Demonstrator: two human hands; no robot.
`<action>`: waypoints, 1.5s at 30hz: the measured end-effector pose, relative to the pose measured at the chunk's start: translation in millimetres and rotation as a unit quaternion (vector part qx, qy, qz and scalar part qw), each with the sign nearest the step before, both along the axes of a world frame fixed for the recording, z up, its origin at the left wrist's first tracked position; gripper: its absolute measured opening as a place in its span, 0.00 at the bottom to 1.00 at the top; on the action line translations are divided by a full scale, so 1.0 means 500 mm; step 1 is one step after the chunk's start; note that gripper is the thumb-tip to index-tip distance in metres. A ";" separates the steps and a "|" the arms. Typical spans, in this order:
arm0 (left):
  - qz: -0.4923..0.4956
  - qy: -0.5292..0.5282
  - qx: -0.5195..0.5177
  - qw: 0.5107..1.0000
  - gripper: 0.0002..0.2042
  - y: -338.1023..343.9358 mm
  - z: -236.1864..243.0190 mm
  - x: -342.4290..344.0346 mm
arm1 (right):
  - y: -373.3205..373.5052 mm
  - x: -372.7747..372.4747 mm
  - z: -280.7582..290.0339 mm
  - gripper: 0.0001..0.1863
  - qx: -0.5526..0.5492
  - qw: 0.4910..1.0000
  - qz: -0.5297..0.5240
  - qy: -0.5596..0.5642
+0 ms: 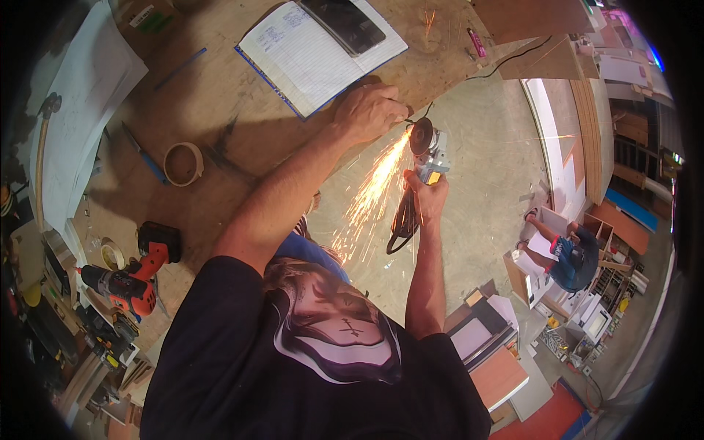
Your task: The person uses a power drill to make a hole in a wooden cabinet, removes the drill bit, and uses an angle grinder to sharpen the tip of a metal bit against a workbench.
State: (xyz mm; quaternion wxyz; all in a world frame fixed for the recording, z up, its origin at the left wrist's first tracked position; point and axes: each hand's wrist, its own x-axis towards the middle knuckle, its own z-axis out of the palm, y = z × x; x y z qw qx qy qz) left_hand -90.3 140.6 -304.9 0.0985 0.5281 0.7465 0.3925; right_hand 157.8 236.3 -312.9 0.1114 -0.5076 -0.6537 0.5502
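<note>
My right hand is wrapped round the body of an angle grinder, whose black cord loops down beside my wrist. The grinder's round disc faces my left hand, which rests by the bench edge. Between its closed fingers is a thin dark piece, its end touching or very near the disc; its kind is too small to make out. Bright orange sparks spray from that spot down and to the left, toward the floor.
On the wooden bench lie an open notebook with a phone, a tape roll, a blue-handled knife and a cordless drill. A person sits among cabinet parts at the right. Boards stand nearby.
</note>
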 end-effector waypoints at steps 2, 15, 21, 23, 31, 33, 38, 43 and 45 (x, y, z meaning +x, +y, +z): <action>0.001 0.001 -0.010 1.000 0.04 -0.002 -0.001 -0.002 | -0.011 -0.013 0.020 0.21 -0.008 1.000 -0.001 0.004; 0.012 -0.015 0.025 0.999 0.05 0.000 -0.007 0.001 | -0.012 -0.018 0.034 0.25 0.017 1.000 0.003 -0.025; 0.005 -0.013 0.019 1.000 0.05 -0.002 -0.004 0.000 | 0.002 -0.014 0.024 0.25 0.021 1.000 0.018 -0.015; 0.001 -0.012 0.018 1.000 0.04 -0.002 -0.005 -0.001 | 0.004 -0.017 0.030 0.25 0.021 0.999 0.020 -0.019; 0.008 -0.025 0.028 0.999 0.04 -0.002 -0.006 0.002 | 0.001 -0.021 0.043 0.24 0.013 0.999 0.019 -0.043; 0.006 -0.016 0.018 1.000 0.05 -0.003 -0.002 0.002 | -0.004 -0.019 0.037 0.25 0.027 0.999 0.016 -0.026; 0.010 -0.033 0.043 0.998 0.04 0.000 -0.009 0.004 | -0.015 -0.008 0.008 0.25 0.054 0.999 0.000 -0.007; 0.006 -0.032 0.013 0.999 0.04 -0.001 -0.003 0.002 | -0.026 -0.025 0.030 0.24 0.025 1.000 -0.011 0.001; -0.001 -0.028 0.017 0.999 0.04 -0.001 -0.003 0.002 | -0.019 -0.007 -0.002 0.23 0.066 0.998 -0.007 0.002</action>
